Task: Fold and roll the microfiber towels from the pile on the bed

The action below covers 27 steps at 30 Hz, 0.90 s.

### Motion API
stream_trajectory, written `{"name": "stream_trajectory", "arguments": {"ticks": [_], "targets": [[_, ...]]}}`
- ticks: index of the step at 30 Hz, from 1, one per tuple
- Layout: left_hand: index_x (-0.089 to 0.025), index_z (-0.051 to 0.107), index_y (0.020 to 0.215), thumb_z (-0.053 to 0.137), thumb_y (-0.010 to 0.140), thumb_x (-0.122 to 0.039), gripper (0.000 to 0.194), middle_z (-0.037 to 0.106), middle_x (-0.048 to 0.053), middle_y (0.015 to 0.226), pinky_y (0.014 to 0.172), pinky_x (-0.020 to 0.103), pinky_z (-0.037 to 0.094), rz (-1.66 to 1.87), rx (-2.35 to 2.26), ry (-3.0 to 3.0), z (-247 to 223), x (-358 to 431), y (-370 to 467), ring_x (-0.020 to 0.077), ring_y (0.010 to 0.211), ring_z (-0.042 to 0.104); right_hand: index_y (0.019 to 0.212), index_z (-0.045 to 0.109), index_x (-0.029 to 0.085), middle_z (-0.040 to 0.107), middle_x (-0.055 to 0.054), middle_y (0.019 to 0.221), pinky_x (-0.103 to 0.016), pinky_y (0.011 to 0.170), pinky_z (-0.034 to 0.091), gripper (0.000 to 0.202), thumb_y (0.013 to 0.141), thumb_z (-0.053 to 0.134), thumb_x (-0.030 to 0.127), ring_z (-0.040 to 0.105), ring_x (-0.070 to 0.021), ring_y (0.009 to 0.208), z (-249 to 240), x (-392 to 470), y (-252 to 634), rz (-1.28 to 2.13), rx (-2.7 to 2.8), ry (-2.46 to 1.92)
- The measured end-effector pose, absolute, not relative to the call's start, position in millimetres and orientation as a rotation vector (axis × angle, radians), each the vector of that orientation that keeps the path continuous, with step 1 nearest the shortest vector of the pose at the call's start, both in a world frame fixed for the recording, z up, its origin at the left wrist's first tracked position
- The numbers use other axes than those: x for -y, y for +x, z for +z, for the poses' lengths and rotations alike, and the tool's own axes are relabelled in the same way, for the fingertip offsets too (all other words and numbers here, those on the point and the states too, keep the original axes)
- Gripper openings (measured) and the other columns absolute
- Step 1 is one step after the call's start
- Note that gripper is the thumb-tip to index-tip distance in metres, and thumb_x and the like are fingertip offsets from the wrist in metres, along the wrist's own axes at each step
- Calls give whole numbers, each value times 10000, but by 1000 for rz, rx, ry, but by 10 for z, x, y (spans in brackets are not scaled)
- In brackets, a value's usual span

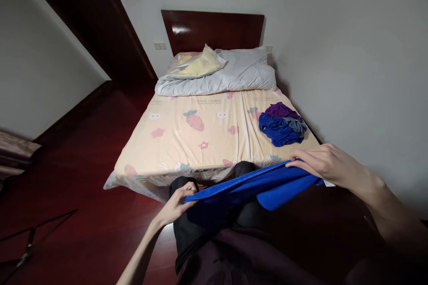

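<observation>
A blue garment (247, 185) is stretched between my two hands, in front of my knees and just short of the bed's near edge. My left hand (180, 200) pinches its left end, and my right hand (312, 162) grips the upper right end, held a little higher. Part of the cloth hangs down below the taut edge, and a small white tag shows under my right hand. What kind of garment it is cannot be made out. On the bed's right side lies a crumpled pile of clothes (282, 127) in blue, purple and grey.
The bed (174, 142) has a cream sheet with carrot prints. A grey-white quilt (247, 71) and a yellow pillow (203, 63) lie by the dark wooden headboard (217, 31). A wall runs along the right. A thin black stand (30, 240) is on the floor at lower left.
</observation>
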<state>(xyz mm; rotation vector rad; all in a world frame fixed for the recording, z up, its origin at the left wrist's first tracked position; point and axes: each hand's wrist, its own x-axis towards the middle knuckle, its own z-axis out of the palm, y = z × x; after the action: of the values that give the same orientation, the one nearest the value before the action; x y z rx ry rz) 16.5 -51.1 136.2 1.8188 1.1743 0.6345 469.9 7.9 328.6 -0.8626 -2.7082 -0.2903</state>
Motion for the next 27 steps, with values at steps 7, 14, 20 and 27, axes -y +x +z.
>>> {"name": "stream_trajectory", "arguments": {"ticks": [7,14,20,27], "targets": [[-201,673,935,435,1014,-443,349,702,70,893,829,301,552,578,-1461,2052,1595,202,-326,218,835,655,1009,762,249,736,-4,703,-271,602,449,303,1036,639,524,668,-178,590,3227,-301,4819,164,2701,-1121],[-229,747,1179,433,1009,-359,380,777,65,1043,784,242,566,803,-1718,2354,1954,151,-945,192,892,744,897,787,233,800,-42,847,-282,666,501,313,981,639,495,703,-186,674,3236,-616,5022,428,2683,-1195],[-315,715,1146,463,1057,-333,268,775,-137,1051,832,191,577,943,-1735,2503,2091,297,-1404,85,876,726,950,794,225,801,-63,871,-304,674,520,305,962,517,353,689,-195,661,3007,-730,5301,321,2566,-1291],[-241,745,1088,435,1058,-439,369,788,-112,1023,894,213,596,879,-1825,2612,2211,23,-1811,85,886,745,951,769,210,693,-4,658,-274,630,468,212,853,588,259,594,-158,557,2763,-1028,5596,160,2493,-1463]]}}
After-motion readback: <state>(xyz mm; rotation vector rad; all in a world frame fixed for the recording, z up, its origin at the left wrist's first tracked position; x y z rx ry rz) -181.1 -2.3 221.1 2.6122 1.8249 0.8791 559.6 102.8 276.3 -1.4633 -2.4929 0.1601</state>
